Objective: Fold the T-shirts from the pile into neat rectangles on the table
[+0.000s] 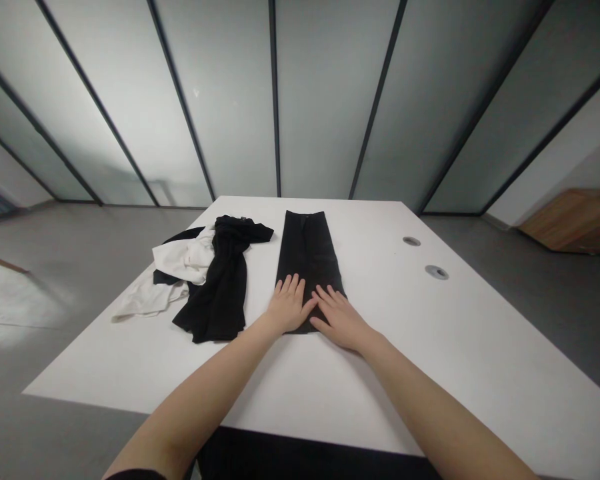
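A long black garment [309, 250], folded into a narrow strip, lies flat on the white table [430, 347] and runs away from me. My left hand [287, 306] rests flat on its near end with fingers stretched out. My right hand [340, 319] lies flat beside it on the same near end, fingers spread, thumbs almost touching. Neither hand grips anything.
To the left lies a heap of clothes: a black piece [223, 280] draped over a white piece [180, 267]. Two round cable grommets [437, 272] sit in the table's right part. Glass wall panels stand behind, and a wooden cabinet [575, 220] stands at far right.
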A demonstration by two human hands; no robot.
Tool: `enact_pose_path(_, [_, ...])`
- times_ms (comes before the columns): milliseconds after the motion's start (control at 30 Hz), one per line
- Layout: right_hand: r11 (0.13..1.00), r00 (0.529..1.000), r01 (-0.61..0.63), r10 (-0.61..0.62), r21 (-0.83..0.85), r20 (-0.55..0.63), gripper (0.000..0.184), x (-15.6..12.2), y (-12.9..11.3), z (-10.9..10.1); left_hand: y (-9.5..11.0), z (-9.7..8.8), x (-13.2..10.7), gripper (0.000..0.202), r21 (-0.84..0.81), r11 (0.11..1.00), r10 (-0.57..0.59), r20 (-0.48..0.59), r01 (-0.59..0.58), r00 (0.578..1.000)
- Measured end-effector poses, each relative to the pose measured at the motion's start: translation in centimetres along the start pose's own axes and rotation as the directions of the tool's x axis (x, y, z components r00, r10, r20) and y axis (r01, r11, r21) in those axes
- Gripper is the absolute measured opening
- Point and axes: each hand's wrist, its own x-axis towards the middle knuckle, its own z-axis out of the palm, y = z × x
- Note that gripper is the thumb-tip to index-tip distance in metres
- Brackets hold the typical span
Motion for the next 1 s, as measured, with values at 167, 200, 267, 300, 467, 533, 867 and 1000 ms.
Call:
enact_pose_path(167, [1.0,1.0,0.027,-0.027,0.016,-0.015,0.075,0.1,-0.5,0.5,-0.4,0.2,-1.8,0.083,-0.003,1.0,-0.002,0.074,0.002,0.997])
enact_pose_path(200, [0.999,1.0,0.027,-0.026,0.018,-0.013,0.075,0.1,-0.5,0.5,-0.3,0.3,-1.8,0.083,-0.003,1.0,-0.011,0.075,0.012,0.997])
enact_pose_path(267, [1.0,1.0,0.013,-0.013,0.02,-0.016,0.073,0.0,-0.4,0.5,-0.1,0.3,-1.6,0.084,-0.003,1.0,-0.024,0.067,0.025,0.997])
enact_pose_path(300, [1.0,1.0,-0.004,0.004,0.019,-0.021,0.072,0.0,-0.3,0.5,-0.1,0.3,-1.4,0.084,-0.005,1.0,-0.026,0.062,0.026,0.998])
enact_pose_path(467, [0.992,0.991,-0.129,0.128,-0.011,-0.041,0.068,0.1,-0.4,0.0,-0.4,-0.3,-0.6,0.081,-0.038,0.999,-0.008,0.054,0.01,0.999])
enact_pose_path(533, [0.989,0.989,-0.147,0.147,-0.02,-0.03,0.069,0.0,-0.5,0.0,-0.5,-0.6,-0.6,0.077,-0.045,0.999,0.004,0.05,-0.001,0.999])
enact_pose_path(867, [0.996,0.998,-0.066,0.066,0.068,0.012,0.085,-0.8,-1.8,-0.3,0.0,-0.8,-0.9,0.062,-0.069,0.998,-0.016,-0.017,0.014,1.0])
enact_pose_path(1000, [0.99,0.997,0.06,-0.053,0.126,-0.064,0.059,-0.5,-2.8,-0.8,-0.6,-1.7,-0.3,0.036,-0.158,0.987,-0.032,-0.114,0.014,0.993])
